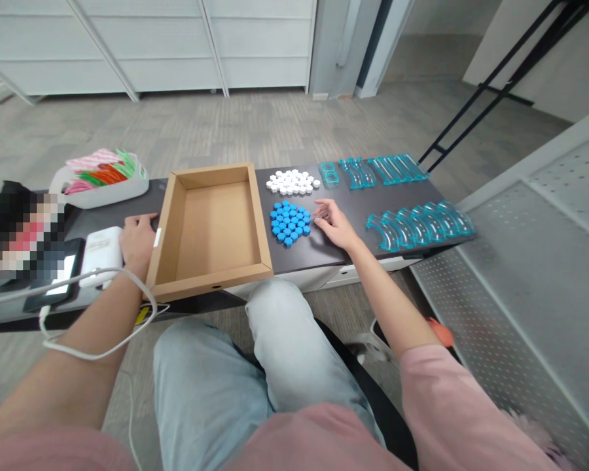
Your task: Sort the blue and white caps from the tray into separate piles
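Observation:
My right hand [334, 224] hovers at the right side of a cluster of blue hexagonal pieces [290, 222]. Its fingers are apart and loosely bent, with nothing in them. Behind the blue pieces lies a group of similar white pieces [293, 182]. On the dark table, my left hand [137, 241] rests by the left wall of an open cardboard box [262, 226]. One finger stretches towards the box, the others are bent and partly hidden; nothing shows in this hand. The box has only its bare bottom inside.
Clear teal curved plastic parts [422, 226] lie in rows at the right, with straighter ones [397, 170] behind. At the left stand a white basket [140, 180] of colourful items, a white charger [99, 252] and a phone [61, 275]. A white cable [150, 307] crosses my left forearm.

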The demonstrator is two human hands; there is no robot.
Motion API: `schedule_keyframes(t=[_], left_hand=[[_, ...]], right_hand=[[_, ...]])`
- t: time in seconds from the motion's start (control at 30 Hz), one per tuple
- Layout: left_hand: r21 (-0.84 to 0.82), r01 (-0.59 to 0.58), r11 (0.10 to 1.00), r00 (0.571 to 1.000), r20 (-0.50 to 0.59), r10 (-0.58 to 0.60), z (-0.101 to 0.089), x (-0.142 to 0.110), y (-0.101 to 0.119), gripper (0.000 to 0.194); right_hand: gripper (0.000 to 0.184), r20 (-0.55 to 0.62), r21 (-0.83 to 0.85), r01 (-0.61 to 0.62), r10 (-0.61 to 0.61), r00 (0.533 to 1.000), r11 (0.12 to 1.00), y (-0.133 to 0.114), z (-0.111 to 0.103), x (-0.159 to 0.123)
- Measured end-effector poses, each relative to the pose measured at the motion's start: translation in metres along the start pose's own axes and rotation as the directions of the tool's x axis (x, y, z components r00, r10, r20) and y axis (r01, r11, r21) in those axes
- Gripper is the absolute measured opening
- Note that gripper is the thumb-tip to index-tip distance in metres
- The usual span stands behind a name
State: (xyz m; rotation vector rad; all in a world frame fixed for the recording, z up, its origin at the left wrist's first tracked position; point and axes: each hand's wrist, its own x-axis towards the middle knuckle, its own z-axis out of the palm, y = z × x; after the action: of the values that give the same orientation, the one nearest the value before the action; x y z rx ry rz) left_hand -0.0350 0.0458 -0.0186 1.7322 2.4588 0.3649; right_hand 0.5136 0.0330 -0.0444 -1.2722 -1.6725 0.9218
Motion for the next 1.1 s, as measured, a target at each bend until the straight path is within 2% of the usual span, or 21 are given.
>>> schedule_keyframes(t=[0.17, 0.27, 0.37, 0.47, 0.6, 0.7, 0.93, 1.1], left_hand=[[-0.02, 0.019, 1.0, 1.0, 0.024, -0.019, -0.009, -0.01, 0.012, 0.064], [-0.028, 0.029, 0.999, 0.999, 0.039, -0.027, -0.013, -0.014, 0.018, 0.064], [-0.044, 0.032, 0.999, 0.999, 0.04, -0.031, -0.015, -0.018, 0.02, 0.066], [-0.067, 0.017, 0.998, 0.999, 0.031, -0.014, -0.015, -0.019, 0.017, 0.07], [-0.075, -0.001, 0.997, 1.0, 0.017, 0.003, -0.015, -0.016, 0.012, 0.08], [-0.055, 0.009, 0.998, 1.0, 0.017, -0.008, -0.014, -0.013, 0.01, 0.077], [-0.005, 0.024, 1.0, 1.0, 0.001, -0.024, -0.009, -0.011, 0.013, 0.064], [-0.012, 0.007, 1.0, 1.0, 0.006, -0.007, -0.009, -0.011, 0.011, 0.065]], right_hand=[[0.039, -0.043, -0.072, -0.009, 0.005, 0.999, 0.997, -0.009, 0.007, 0.002], [0.036, -0.131, -0.221, -0.114, 0.087, 0.988, 0.969, -0.014, 0.012, 0.01], [0.041, -0.214, -0.302, -0.222, 0.161, 0.963, 0.927, -0.017, 0.015, 0.028], [0.041, -0.231, -0.325, -0.25, 0.179, 0.956, 0.912, -0.016, 0.013, 0.053], [0.036, -0.245, -0.336, -0.256, 0.178, 0.953, 0.906, -0.005, 0.009, 0.08], [0.032, -0.261, -0.322, -0.234, 0.152, 0.953, 0.917, 0.008, 0.008, 0.091], [0.034, -0.272, -0.283, -0.117, 0.037, 0.962, 0.952, 0.027, 0.008, 0.092], [0.026, -0.308, -0.272, -0.181, 0.093, 0.947, 0.945, 0.018, 0.007, 0.091]])
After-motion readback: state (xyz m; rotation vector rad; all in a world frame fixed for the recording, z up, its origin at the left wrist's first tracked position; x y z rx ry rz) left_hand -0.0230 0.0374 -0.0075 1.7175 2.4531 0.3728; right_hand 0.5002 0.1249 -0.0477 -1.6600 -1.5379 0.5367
